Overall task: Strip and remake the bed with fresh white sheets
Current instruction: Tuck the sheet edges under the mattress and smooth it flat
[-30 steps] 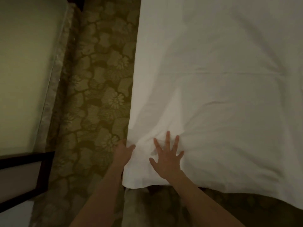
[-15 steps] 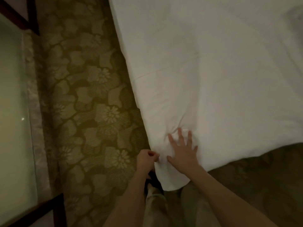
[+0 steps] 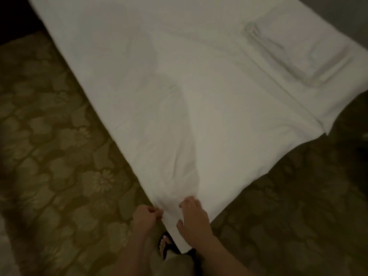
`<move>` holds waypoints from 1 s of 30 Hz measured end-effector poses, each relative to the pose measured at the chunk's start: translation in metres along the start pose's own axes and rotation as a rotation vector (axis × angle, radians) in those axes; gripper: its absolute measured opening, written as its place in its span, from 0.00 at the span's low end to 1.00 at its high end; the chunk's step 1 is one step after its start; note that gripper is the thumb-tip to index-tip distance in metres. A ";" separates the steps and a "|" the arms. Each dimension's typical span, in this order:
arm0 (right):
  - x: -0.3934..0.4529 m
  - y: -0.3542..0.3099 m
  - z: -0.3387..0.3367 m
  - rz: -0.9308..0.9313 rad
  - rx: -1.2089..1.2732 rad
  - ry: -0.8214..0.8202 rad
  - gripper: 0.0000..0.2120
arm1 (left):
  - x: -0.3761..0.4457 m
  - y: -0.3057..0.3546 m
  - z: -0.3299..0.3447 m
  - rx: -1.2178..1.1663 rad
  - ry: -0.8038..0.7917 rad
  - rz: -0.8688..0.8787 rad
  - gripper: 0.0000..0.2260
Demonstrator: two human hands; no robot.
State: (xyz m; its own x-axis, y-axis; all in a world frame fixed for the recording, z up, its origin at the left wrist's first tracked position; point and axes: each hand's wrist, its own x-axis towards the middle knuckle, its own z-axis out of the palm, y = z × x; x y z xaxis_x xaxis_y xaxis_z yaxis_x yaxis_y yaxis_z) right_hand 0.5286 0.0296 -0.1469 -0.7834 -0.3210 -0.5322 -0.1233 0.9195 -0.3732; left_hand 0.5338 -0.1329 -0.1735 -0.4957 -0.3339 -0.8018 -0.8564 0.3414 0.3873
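At the corner, the sheet [image 3: 199,96] is pinched by the left hand [image 3: 146,216] and pressed flat under the open right hand [image 3: 194,220]; it should be pulled taut evenly.

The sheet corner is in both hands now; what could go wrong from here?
1. The left hand only pinches the edge of the sheet, and the right hand lies flat on it, so a hard pull may slip the corner free.
2. The corner hangs down to the foot on the carpet; it could be stepped on or soiled.
3. A tug could shift the folded linen lying on the sheet.
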 end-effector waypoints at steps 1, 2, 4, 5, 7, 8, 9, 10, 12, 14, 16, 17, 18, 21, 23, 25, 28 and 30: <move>-0.001 0.001 -0.002 0.033 0.000 0.042 0.18 | 0.002 0.000 -0.001 0.016 -0.019 0.010 0.12; -0.002 0.000 -0.002 0.066 -0.005 0.061 0.17 | 0.003 0.001 -0.002 0.022 -0.036 0.022 0.13; -0.004 -0.001 0.005 0.109 0.011 0.046 0.19 | 0.000 0.000 -0.004 0.036 -0.061 0.031 0.11; -0.003 -0.003 0.010 0.131 -0.001 0.035 0.21 | -0.001 0.000 -0.005 0.054 -0.073 0.028 0.10; 0.001 -0.007 0.023 0.196 0.036 0.071 0.21 | -0.004 0.000 -0.007 0.095 -0.095 0.032 0.09; 0.000 -0.012 0.020 0.232 0.087 0.059 0.19 | -0.005 0.000 -0.010 0.105 -0.106 0.033 0.10; 0.001 -0.015 0.018 0.264 0.113 0.084 0.16 | -0.005 0.003 -0.014 0.111 -0.128 0.034 0.09; 0.001 -0.019 0.016 0.312 0.174 0.106 0.14 | -0.007 0.008 -0.018 0.113 -0.150 0.033 0.09; -0.001 -0.027 0.021 0.454 0.322 0.082 0.15 | -0.009 0.011 -0.025 0.086 -0.186 -0.021 0.08; -0.008 -0.034 0.028 0.658 0.552 0.027 0.13 | -0.009 0.013 -0.031 0.028 -0.209 -0.084 0.07; -0.018 -0.047 0.033 0.807 0.757 0.056 0.12 | -0.005 0.018 -0.036 -0.049 -0.243 -0.188 0.04; -0.018 -0.051 0.035 0.893 0.883 0.038 0.16 | 0.001 0.017 -0.037 -0.068 -0.270 -0.222 0.06; -0.017 -0.054 0.041 0.949 1.002 -0.018 0.20 | 0.005 0.016 -0.039 -0.084 -0.304 -0.245 0.07; -0.009 -0.059 0.047 1.035 1.249 -0.006 0.19 | 0.005 0.014 -0.045 -0.090 -0.345 -0.276 0.01; -0.005 -0.062 0.045 1.067 1.372 0.073 0.12 | 0.006 0.012 -0.046 -0.080 -0.354 -0.276 0.02; 0.001 -0.061 0.051 1.141 1.483 0.200 0.18 | 0.008 0.011 -0.043 -0.046 -0.345 -0.242 0.02; -0.004 -0.055 0.056 1.252 1.471 0.290 0.36 | 0.003 0.016 -0.041 -0.045 -0.349 -0.211 0.08; -0.015 -0.049 0.050 1.265 1.467 0.314 0.41 | -0.001 0.016 -0.042 -0.070 -0.352 -0.214 0.15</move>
State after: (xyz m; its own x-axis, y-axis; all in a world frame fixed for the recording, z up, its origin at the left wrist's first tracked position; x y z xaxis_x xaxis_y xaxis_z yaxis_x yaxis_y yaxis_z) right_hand 0.5770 -0.0222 -0.1590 -0.0847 0.4572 -0.8853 0.8876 -0.3691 -0.2755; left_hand 0.5144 -0.1647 -0.1476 -0.2366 -0.0658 -0.9694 -0.9485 0.2322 0.2157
